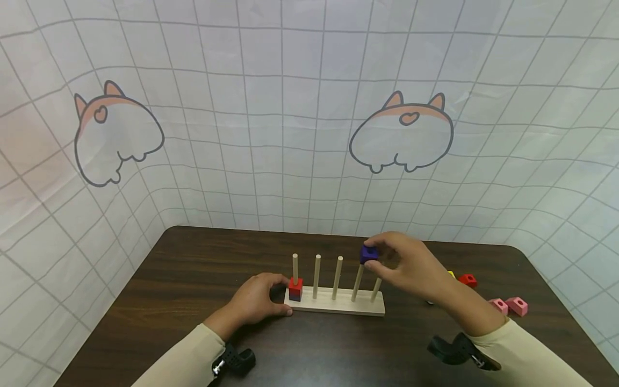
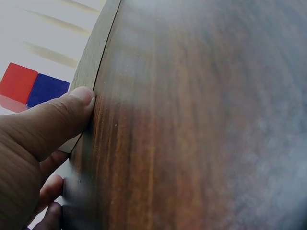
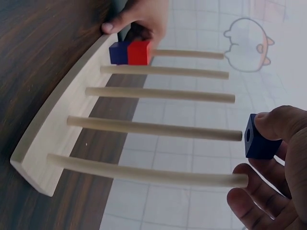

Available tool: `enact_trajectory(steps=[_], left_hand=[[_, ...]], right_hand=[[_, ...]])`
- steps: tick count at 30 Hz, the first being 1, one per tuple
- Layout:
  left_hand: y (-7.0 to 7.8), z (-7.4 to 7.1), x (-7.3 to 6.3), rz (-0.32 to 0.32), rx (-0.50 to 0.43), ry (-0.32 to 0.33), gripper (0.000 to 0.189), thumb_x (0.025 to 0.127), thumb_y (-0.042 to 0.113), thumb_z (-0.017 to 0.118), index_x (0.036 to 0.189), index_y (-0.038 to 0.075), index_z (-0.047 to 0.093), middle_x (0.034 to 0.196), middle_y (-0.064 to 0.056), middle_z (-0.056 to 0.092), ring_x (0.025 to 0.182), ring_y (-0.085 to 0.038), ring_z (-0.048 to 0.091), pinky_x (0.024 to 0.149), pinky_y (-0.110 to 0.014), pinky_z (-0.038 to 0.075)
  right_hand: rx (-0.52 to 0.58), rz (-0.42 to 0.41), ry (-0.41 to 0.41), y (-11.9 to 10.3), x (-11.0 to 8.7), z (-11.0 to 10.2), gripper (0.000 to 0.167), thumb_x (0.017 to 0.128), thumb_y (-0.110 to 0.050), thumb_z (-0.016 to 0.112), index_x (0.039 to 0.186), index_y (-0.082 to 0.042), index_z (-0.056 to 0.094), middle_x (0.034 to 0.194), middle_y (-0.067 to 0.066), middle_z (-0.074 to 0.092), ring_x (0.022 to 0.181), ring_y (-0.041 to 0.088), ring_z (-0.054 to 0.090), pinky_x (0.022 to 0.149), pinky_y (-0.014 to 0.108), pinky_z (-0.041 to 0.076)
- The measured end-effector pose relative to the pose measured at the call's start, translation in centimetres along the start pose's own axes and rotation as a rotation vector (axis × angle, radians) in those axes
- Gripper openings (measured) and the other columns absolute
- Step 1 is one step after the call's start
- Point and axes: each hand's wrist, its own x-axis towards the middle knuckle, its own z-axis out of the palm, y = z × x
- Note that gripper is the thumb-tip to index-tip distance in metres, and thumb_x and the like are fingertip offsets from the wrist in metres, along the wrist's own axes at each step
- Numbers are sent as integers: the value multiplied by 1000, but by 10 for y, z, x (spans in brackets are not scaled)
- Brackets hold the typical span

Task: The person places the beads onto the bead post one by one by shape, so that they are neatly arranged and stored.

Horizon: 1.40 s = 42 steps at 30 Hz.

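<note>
A pale wooden peg board [image 1: 333,307] with several upright pegs lies on the table. Stacked on its leftmost peg are a blue block [image 3: 118,52] at the bottom and a red block [image 1: 295,286] on top. My left hand [image 1: 258,297] grips the board's left end, thumb [image 2: 79,103] along the front edge and fingers behind. High over the board, my right hand [image 1: 408,264] pinches a dark blue block [image 1: 369,253] between thumb and fingers. In the right wrist view its hole faces the tip of the fourth peg [image 3: 158,130], with a narrow gap between them.
To the right on the dark wooden table [image 1: 309,349] lie a red block [image 1: 468,280], two pink blocks [image 1: 517,306] and a partly hidden yellow piece [image 1: 452,274]. A white gridded curtain [image 1: 271,134] hangs behind the table.
</note>
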Motion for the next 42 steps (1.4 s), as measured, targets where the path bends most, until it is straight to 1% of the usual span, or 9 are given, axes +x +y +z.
enact_trajectory(steps=[4, 8, 15, 29, 33, 42], left_hand=[[0, 0, 0, 2, 0, 1, 52, 72, 41, 93, 115, 20, 73, 118, -1, 70, 117, -28, 62, 99, -52, 49], [1, 0, -1, 8, 1, 2, 52, 73, 41, 93, 115, 19, 73, 118, -1, 70, 116, -28, 63, 98, -52, 49], [2, 0, -1, 5, 4, 4, 52, 73, 41, 93, 115, 20, 73, 119, -2, 70, 117, -28, 63, 98, -52, 49], [2, 0, 0, 18, 6, 6, 51, 73, 39, 93, 116, 19, 73, 119, -2, 71, 117, -29, 63, 99, -52, 49], [3, 0, 0, 25, 4, 5, 51, 73, 39, 93, 115, 19, 73, 118, -3, 71, 117, -29, 63, 99, -52, 49], [2, -1, 0, 13, -2, 4, 51, 73, 39, 93, 115, 19, 73, 120, -3, 70, 118, -30, 62, 100, -53, 48]], right_hand=[[16, -11, 0, -2, 4, 4, 38, 84, -5, 85, 118, -5, 68, 105, 0, 70, 86, 8, 67, 72, 28, 59], [32, -1, -13, -5, 9, 9, 37, 86, -7, 84, 119, -6, 68, 106, 0, 70, 85, 8, 66, 70, 28, 58], [48, 17, -47, -14, 17, 15, 37, 89, -13, 83, 122, -6, 68, 110, 0, 69, 88, 7, 65, 74, 27, 58], [82, 16, -55, -22, 27, 29, 37, 88, -10, 82, 122, -4, 67, 109, 2, 68, 87, 9, 65, 72, 27, 58], [79, 32, -57, -24, 29, 32, 36, 89, -12, 81, 122, -5, 67, 108, 2, 67, 87, 9, 65, 73, 26, 57], [72, 68, -76, -31, 36, 39, 37, 92, -16, 80, 125, -7, 67, 114, 1, 67, 90, 8, 64, 77, 27, 57]])
